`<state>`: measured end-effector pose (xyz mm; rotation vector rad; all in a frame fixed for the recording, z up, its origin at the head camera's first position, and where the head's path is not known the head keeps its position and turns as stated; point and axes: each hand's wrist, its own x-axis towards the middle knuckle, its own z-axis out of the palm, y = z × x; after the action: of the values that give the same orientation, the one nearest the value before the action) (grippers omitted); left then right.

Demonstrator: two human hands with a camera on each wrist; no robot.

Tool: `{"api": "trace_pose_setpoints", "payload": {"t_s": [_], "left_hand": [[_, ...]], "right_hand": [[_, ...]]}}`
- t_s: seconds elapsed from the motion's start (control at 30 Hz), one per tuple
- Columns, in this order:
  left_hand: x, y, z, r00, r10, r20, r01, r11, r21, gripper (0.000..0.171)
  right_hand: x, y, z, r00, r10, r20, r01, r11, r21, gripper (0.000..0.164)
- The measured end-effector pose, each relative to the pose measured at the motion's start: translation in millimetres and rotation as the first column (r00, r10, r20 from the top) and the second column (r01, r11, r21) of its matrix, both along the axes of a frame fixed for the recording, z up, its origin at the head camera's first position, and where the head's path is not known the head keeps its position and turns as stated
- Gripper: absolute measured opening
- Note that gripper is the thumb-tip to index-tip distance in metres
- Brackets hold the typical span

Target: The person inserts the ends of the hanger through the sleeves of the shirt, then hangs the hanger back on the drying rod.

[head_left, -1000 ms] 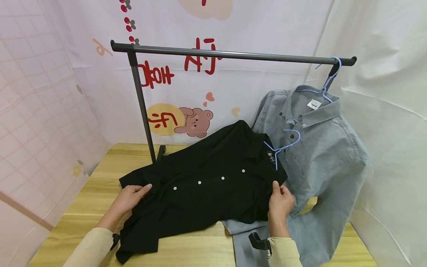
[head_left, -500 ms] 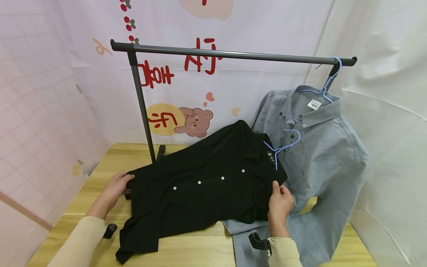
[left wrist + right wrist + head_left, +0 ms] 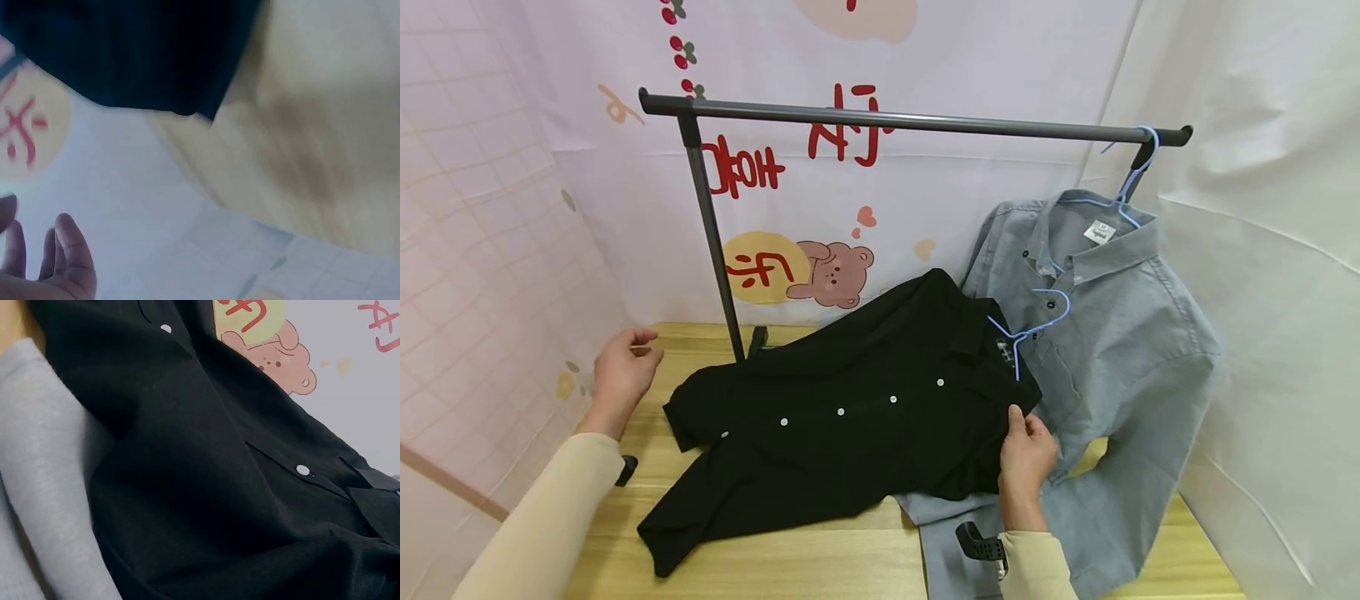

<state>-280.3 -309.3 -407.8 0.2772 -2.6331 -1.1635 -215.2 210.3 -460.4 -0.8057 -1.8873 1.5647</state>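
Observation:
A black button-up shirt (image 3: 835, 450) with white buttons lies across the table, its collar to the right. A light blue hanger (image 3: 1026, 332) sticks out of its neck. My right hand (image 3: 1028, 454) pinches the shirt at the shoulder near the collar; in the right wrist view the black cloth (image 3: 181, 456) fills the middle, and the hand is out of sight. My left hand (image 3: 625, 367) is raised off the shirt's hem end, at the left, holding nothing. In the left wrist view its fingers (image 3: 75, 250) are loosely bent and apart from the dark cloth (image 3: 125, 56).
A grey-blue shirt (image 3: 1120, 333) hangs on a blue hanger (image 3: 1138, 175) at the right end of the dark rack bar (image 3: 910, 122); the black shirt overlaps it. The rack's left post (image 3: 711, 233) stands behind the black shirt. The wooden table (image 3: 820, 558) shows in front.
My left hand moved from the shirt's lower left part to its hem corner, then let go and rose up and left. The hem end now lies differently, with another button showing. The right hand keeps its grip.

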Motion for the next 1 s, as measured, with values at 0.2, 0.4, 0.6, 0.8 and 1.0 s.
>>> {"api": "trace_pose_setpoints", "payload": {"t_s": [0.2, 0.4, 0.6, 0.8, 1.0], "left_hand": [[35.5, 27.4, -31.5, 0.968, -0.230, 0.099, 0.244, 0.956, -0.164, 0.058], [70.7, 26.1, -63.5, 0.899, -0.283, 0.335, 0.377, 0.889, -0.261, 0.081], [79.2, 3.8, -78.7, 0.895, -0.292, 0.337, 0.395, 0.870, -0.294, 0.021], [69.7, -12.8, -62.4, 0.931, -0.198, 0.307, 0.273, 0.935, -0.225, 0.024], [56.8, -26.6, -56.5, 0.978, 0.018, 0.207, 0.031, 0.973, -0.230, 0.038]], "right_hand": [[0.1, -0.7, -0.3, 1.000, 0.001, -0.003, -0.001, 1.000, 0.007, 0.046], [-0.1, -0.3, 0.6, 1.000, 0.004, -0.002, -0.004, 1.000, -0.009, 0.049], [0.3, 0.6, 0.3, 1.000, -0.006, 0.002, 0.006, 1.000, -0.001, 0.048], [-0.4, 0.7, 0.2, 1.000, -0.011, 0.007, 0.011, 1.000, 0.003, 0.042], [1.2, -0.2, 1.1, 1.000, -0.003, 0.006, 0.003, 1.000, -0.010, 0.042]]}}
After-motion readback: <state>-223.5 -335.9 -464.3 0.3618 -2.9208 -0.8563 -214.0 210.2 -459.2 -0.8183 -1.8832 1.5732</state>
